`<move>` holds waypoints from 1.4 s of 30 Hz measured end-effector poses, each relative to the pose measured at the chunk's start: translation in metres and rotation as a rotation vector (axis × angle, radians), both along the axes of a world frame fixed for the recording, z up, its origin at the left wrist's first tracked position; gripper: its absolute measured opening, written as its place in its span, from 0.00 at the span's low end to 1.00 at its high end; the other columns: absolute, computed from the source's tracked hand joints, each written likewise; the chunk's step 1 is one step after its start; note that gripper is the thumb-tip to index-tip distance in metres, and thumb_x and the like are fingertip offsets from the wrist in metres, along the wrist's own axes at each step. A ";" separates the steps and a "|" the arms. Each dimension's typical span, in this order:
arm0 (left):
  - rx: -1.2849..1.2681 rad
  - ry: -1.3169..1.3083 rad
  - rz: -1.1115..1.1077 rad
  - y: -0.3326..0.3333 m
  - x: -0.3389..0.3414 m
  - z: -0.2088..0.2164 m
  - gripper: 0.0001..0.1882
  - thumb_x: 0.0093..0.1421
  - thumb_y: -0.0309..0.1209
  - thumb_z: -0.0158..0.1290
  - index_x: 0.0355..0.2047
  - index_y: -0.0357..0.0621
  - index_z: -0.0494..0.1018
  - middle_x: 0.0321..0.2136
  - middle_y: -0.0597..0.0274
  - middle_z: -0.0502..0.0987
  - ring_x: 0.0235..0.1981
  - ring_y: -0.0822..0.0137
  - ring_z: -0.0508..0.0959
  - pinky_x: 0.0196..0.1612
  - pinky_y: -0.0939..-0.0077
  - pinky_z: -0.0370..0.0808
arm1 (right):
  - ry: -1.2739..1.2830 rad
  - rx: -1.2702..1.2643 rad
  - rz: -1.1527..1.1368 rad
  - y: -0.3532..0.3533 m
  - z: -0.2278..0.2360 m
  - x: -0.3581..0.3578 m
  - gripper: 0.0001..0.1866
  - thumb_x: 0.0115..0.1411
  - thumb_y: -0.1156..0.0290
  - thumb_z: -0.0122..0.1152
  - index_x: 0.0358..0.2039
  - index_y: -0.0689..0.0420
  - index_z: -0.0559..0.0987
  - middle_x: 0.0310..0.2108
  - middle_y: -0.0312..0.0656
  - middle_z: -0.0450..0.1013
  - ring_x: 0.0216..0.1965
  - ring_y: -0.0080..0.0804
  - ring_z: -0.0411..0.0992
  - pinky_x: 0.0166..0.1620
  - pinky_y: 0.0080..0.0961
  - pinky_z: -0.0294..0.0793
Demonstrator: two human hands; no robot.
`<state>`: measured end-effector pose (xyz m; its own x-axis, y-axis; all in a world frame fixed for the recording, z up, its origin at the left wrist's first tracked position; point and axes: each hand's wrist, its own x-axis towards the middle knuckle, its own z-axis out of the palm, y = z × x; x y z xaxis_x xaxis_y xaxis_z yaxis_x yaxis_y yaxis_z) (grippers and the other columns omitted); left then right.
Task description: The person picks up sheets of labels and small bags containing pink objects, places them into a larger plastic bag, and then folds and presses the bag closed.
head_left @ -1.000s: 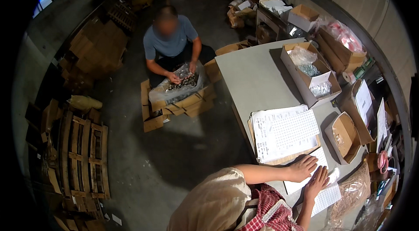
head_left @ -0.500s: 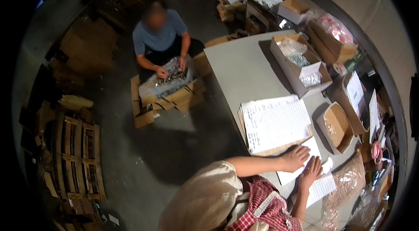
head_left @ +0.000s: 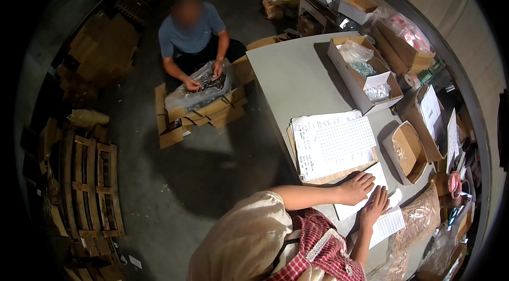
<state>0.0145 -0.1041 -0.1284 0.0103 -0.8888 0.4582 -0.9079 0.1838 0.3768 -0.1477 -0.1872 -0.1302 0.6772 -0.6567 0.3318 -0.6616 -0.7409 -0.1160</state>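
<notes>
Both of my hands rest on white paper on the grey table (head_left: 281,76). My left hand (head_left: 356,189) lies over a white sheet (head_left: 344,211), fingers stretched out flat. Just beside it, my right hand (head_left: 375,208) is laid down with its fingers extended, at the edge of the same sheet. A printed grid sheet (head_left: 389,225) lies beside my right hand, and a crumpled white piece of paper (head_left: 395,197) touches that area. Beyond my left hand, a stack of printed forms (head_left: 331,143) sits on a brown board.
An open carton (head_left: 405,156), a long divided box of bagged parts (head_left: 366,76) and a plastic bag of brownish items (head_left: 421,214) line the table's right. Pink-handled scissors (head_left: 454,183) stand there. Left, a co-worker (head_left: 191,31) handles small parts over a bag-lined carton (head_left: 207,111); wooden pallets (head_left: 93,185) lean nearby.
The view has shifted slightly. My hands stay on the paper in nearly the same place, with the fingers moved a little. The co-worker's hands have moved a little over the carton.
</notes>
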 end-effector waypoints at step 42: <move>-0.033 -0.037 -0.001 0.002 0.002 0.004 0.31 0.61 0.40 0.53 0.56 0.25 0.66 0.61 0.38 0.64 0.66 0.45 0.59 0.68 0.50 0.51 | -0.075 0.082 0.023 0.003 0.007 0.001 0.27 0.64 0.78 0.47 0.65 0.54 0.67 0.68 0.47 0.60 0.71 0.44 0.53 0.71 0.46 0.41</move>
<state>0.0162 -0.1025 -0.1241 -0.0077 -0.8734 0.4869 -0.9208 0.1961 0.3372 -0.1466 -0.1840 -0.1231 0.6676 -0.6684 0.3280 -0.6319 -0.7416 -0.2252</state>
